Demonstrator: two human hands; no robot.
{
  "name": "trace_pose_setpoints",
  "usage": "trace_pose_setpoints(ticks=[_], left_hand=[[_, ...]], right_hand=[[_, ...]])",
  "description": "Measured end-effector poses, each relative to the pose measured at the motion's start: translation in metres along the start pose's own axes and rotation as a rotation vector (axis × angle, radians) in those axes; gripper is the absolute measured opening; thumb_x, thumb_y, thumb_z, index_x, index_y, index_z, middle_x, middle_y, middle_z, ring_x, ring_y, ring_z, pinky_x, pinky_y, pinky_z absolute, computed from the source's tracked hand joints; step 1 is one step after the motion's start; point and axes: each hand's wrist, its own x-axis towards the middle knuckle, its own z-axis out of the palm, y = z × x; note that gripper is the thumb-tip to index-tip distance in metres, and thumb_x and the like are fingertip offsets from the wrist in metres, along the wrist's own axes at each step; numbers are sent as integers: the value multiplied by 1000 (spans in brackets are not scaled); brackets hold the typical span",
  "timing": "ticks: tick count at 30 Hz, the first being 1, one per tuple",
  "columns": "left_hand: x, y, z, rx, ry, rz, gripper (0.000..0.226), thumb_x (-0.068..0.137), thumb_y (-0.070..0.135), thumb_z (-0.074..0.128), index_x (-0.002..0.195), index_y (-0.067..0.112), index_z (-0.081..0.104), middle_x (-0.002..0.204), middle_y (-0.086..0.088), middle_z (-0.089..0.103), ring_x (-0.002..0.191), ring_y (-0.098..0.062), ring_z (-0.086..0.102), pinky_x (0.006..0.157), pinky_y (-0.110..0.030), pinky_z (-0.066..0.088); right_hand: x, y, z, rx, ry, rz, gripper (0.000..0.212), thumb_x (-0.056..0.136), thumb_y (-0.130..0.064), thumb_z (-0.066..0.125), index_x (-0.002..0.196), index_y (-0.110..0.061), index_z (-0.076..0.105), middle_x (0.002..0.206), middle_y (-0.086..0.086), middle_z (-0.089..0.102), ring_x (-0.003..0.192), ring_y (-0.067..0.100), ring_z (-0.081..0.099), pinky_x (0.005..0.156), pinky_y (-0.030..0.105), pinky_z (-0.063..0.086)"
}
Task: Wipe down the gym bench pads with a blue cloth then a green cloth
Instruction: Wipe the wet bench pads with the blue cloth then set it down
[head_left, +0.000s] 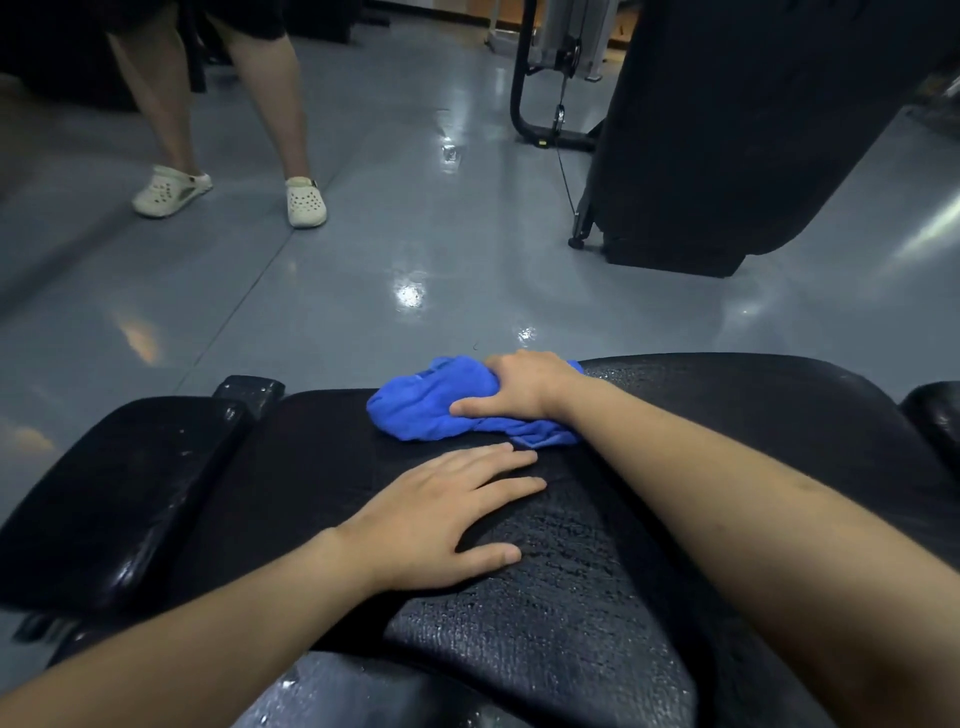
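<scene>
A bunched blue cloth (426, 402) lies on the far edge of the black gym bench pad (561, 561). My right hand (519, 384) grips the cloth from above, its fingers curled over the bundle and its thumb along the near side. My left hand (441, 514) rests flat on the pad just in front of the cloth, fingers straight and spread. The pad's cracked surface looks wet in places. No green cloth is in view.
A smaller black side pad (114, 493) sits at the left, another pad edge (935, 415) at the right. A person in pale clogs (306, 202) stands on the shiny grey floor at the far left. A large black upright pad (727, 130) and a cable machine frame (545, 78) stand far right.
</scene>
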Motion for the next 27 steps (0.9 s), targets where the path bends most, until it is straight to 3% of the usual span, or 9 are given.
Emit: trace_pose_setpoints(ticks=[9, 20, 27], left_hand=[[-15, -2, -1, 7, -9, 5, 65, 98, 64, 43, 156, 37, 30, 166, 16, 15, 154, -5, 10, 125, -33, 17], [-48, -16, -4, 8, -36, 30, 64, 99, 62, 42, 156, 35, 30, 167, 14, 14, 154, -7, 8, 125, -31, 12], [-64, -27, -7, -24, -43, 43, 63, 99, 55, 49, 155, 32, 32, 167, 9, 18, 154, -12, 13, 125, -28, 8]], right_hand=[[-23, 44, -15, 5, 58, 110, 56, 83, -78, 52, 96, -24, 50, 88, -5, 53, 87, 21, 48, 77, 36, 38], [6, -23, 4, -86, 21, 79, 61, 83, -81, 45, 98, -23, 52, 87, -3, 58, 88, 24, 53, 78, 37, 39], [44, -88, 27, -16, 5, 1, 73, 78, -84, 47, 109, -18, 57, 105, 2, 69, 99, 26, 60, 83, 39, 45]])
